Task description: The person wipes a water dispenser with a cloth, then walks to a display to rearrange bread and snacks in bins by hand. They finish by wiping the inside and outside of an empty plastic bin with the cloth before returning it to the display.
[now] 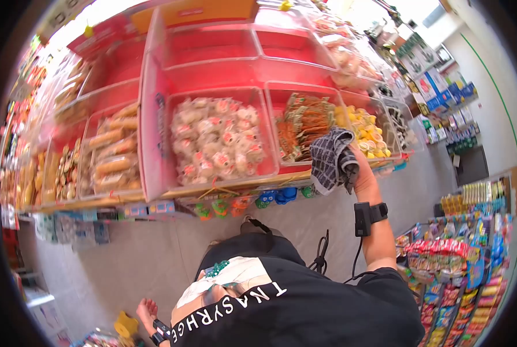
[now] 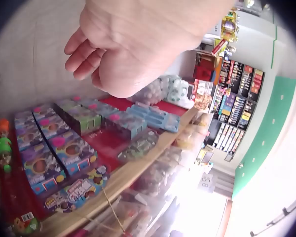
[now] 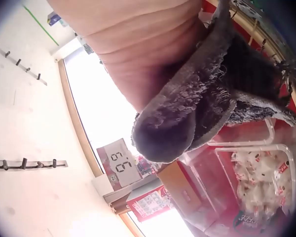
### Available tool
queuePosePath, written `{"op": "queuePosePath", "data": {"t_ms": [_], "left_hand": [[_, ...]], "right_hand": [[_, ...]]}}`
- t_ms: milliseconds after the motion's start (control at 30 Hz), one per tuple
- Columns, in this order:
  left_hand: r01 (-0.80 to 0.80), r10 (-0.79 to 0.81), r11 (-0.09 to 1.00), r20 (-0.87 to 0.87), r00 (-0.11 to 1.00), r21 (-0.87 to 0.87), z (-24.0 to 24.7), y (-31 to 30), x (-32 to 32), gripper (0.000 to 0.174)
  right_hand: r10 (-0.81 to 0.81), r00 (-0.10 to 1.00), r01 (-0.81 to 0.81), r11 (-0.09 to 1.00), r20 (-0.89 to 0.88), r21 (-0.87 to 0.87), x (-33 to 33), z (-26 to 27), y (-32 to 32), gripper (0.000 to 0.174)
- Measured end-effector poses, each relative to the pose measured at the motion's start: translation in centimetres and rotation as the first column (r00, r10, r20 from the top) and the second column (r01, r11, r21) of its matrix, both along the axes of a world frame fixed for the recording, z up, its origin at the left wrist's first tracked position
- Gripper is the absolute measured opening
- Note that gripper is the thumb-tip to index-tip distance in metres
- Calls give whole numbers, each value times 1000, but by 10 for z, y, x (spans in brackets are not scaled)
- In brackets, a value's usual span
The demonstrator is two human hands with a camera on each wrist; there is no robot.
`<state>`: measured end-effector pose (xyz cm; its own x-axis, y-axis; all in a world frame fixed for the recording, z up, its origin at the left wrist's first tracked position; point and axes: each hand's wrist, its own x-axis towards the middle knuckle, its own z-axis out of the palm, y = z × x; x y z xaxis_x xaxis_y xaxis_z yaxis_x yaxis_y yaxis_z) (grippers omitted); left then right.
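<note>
My right hand (image 1: 359,168) grips a dark grey checked cloth (image 1: 329,157) at the front of the display bins, in front of a bin of orange and brown packets (image 1: 307,118) and a bin of yellow wrapped pieces (image 1: 365,127). In the right wrist view the cloth (image 3: 172,113) is bunched and folded, its fuzzy edge showing; it hides most of the fingers. Down by my side hangs my left hand (image 1: 147,309), away from the bins. Its fingers (image 2: 84,59) are loosely curled and hold nothing in the left wrist view.
A clear bin of white wrapped pieces with red print (image 1: 218,141) stands mid-display, with long wrapped rolls (image 1: 117,150) to its left. Small toys (image 1: 284,196) hang below the wooden edge (image 1: 108,199). A rack of bright packets (image 1: 443,260) stands at the right. Boxed toys (image 2: 44,153) fill a lower shelf.
</note>
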<state>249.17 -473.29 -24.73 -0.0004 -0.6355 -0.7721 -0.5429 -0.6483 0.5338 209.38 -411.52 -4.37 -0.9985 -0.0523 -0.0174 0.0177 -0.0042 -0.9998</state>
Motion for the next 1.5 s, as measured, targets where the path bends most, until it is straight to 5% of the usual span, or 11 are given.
{"op": "queuePosePath", "data": {"t_ms": [33,133,300,400,467,600,800,900,1067,1233,1500], "left_hand": [[15,-15,1000,-12,1000,9,1,-5,-13,16],[191,-219,969,-194,956,-155,25,-6,-92,17],[285,-605,672,-285,743,-684,73,-9,-244,13],[270,-758,210,18,653,-940,132,36,-316,23],[270,-828,268,-77,556,-925,152,67,-346,30],[317,-835,-161,301,461,-934,150,105,-378,47],[403,-845,-80,277,458,-911,154,130,-384,56],[475,-822,-25,289,491,-880,151,132,-379,57],[475,-856,14,235,461,-880,155,133,-378,55],[543,-857,2,279,434,-840,147,129,-376,60],[628,-993,102,-39,113,-772,163,65,-321,45]], "right_hand": [[-14,974,83,951,227,-299,-1,3,8,28],[-291,920,340,926,264,-165,2,-6,38,30],[-530,803,558,507,-273,657,-21,-14,114,44],[-472,853,406,328,-224,853,-44,-32,133,53],[-468,872,277,230,-143,933,-49,-51,137,59],[-421,904,161,162,-79,973,-51,-42,118,58],[-281,945,199,80,-169,977,-66,-44,134,47],[-228,959,269,565,-165,780,-79,-31,99,33],[260,958,-168,848,-119,502,-101,-10,-52,25],[744,656,-640,458,128,617,-122,-2,-203,47],[699,703,-342,172,130,924,-184,-69,-345,106]]}}
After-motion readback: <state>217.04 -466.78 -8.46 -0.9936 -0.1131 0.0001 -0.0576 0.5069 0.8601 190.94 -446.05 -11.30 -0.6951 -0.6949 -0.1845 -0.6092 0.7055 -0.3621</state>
